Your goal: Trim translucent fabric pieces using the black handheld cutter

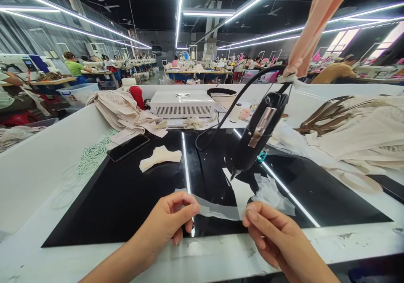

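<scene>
A thin, see-through whitish strip [217, 210] stretches between my two hands, above the near edge of a glossy black panel [126, 203]. My left hand [172, 215] pinches its left end between thumb and fingers. At the right end, my right hand [271, 230] pinches it the same way. Just beyond the strip hangs a black hand-held tool [260, 127] with a pointed metal tip, tilted downward. Under its tip lies a white, paper-like piece [241, 188], partly hidden by my right hand. Crumpled translucent scraps [273, 196] lie to the right of it.
A cream fabric piece [160, 156] and a dark phone [128, 147] lie left on the panel. Green cord [94, 156] is coiled beside it. Behind stand a white vented box [182, 104] and a fabric pile [120, 110]. More fabric [362, 127] is heaped right. A peach cloth [311, 34] suspends the tool.
</scene>
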{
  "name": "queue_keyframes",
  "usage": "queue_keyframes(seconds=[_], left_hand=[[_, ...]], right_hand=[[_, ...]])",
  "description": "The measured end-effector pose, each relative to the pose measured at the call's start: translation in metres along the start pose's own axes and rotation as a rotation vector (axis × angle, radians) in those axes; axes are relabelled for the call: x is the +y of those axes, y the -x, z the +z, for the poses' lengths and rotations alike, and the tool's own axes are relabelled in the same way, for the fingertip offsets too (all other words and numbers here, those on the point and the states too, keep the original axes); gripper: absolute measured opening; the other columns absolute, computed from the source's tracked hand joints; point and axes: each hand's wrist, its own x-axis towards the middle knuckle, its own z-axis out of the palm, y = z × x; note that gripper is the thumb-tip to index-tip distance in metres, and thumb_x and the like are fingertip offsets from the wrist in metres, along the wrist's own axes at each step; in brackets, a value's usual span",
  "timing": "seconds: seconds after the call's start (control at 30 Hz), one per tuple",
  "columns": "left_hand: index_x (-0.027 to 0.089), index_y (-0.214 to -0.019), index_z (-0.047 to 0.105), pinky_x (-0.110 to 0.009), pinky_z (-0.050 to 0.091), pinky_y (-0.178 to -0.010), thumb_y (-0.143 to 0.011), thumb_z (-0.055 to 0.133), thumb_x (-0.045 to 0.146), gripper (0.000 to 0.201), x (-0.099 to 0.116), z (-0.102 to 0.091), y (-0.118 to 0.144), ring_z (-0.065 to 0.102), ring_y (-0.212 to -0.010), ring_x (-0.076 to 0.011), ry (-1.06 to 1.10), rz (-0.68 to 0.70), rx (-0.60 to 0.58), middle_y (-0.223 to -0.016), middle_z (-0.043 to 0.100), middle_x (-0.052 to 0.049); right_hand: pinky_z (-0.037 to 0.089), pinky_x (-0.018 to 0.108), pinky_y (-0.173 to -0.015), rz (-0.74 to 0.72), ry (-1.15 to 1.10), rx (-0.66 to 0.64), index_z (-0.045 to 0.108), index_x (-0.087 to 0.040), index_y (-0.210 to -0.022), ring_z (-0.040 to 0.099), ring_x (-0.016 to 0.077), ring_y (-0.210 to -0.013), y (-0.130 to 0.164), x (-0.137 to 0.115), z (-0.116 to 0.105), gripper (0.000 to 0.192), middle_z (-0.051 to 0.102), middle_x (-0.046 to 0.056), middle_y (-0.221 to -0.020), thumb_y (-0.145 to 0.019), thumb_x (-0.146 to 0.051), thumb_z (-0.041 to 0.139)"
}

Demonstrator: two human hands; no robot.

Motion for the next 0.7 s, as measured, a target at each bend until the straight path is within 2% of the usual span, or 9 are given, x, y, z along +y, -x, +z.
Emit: queue_keyframes(seconds=[0.13,0.27,0.47,0.6,0.7], left_hand=[[0.021,-0.087,0.060,-0.019,0.021,-0.048,-0.081,0.093,0.068,0.058,0.002,0.000,0.001,0.028,-0.046,-0.0024,0.081,-0.040,0.016,-0.063,0.057,0.008],[0.021,-0.082,0.055,-0.019,0.018,-0.047,-0.072,0.097,0.071,0.066,0.003,0.001,0.002,0.027,-0.050,-0.0028,0.160,-0.087,0.041,-0.064,0.053,0.008],[0.021,-0.078,0.055,-0.017,0.019,-0.046,-0.066,0.101,0.061,0.063,0.000,0.002,0.002,0.032,-0.059,-0.0057,0.243,-0.106,0.085,-0.067,0.051,0.006],[0.021,-0.079,0.057,-0.017,0.021,-0.046,-0.064,0.102,0.063,0.064,0.001,0.001,0.003,0.036,-0.060,-0.0065,0.244,-0.083,0.101,-0.069,0.053,0.005],[0.020,-0.082,0.061,-0.017,0.022,-0.046,-0.066,0.102,0.067,0.064,0.004,-0.001,0.003,0.034,-0.057,-0.0054,0.202,-0.047,0.097,-0.066,0.055,0.005]], right_hand=[[0.022,0.017,-0.043,0.031,-0.004,-0.014,0.072,-0.017,-0.073,0.027,0.0027,-0.048,-0.002,0.002,0.002,0.074,0.053,-0.004,-0.055,-0.061,-0.087,0.096],[0.020,0.016,-0.044,0.118,-0.060,-0.048,0.067,-0.018,-0.071,0.021,0.0005,-0.046,-0.002,0.001,0.002,0.075,0.047,-0.007,-0.051,-0.060,-0.085,0.098],[0.016,0.016,-0.044,0.238,-0.129,-0.148,0.059,-0.018,-0.068,0.019,0.0004,-0.047,-0.001,0.002,0.002,0.075,0.044,-0.009,-0.052,-0.063,-0.080,0.100],[0.017,0.017,-0.042,0.204,-0.084,-0.194,0.060,-0.018,-0.070,0.021,-0.0007,-0.041,-0.002,0.008,0.002,0.076,0.044,-0.009,-0.049,-0.063,-0.084,0.097],[0.021,0.017,-0.042,0.130,-0.033,-0.181,0.067,-0.017,-0.076,0.023,0.0006,-0.043,-0.001,0.011,0.001,0.075,0.047,-0.008,-0.051,-0.067,-0.086,0.094]])
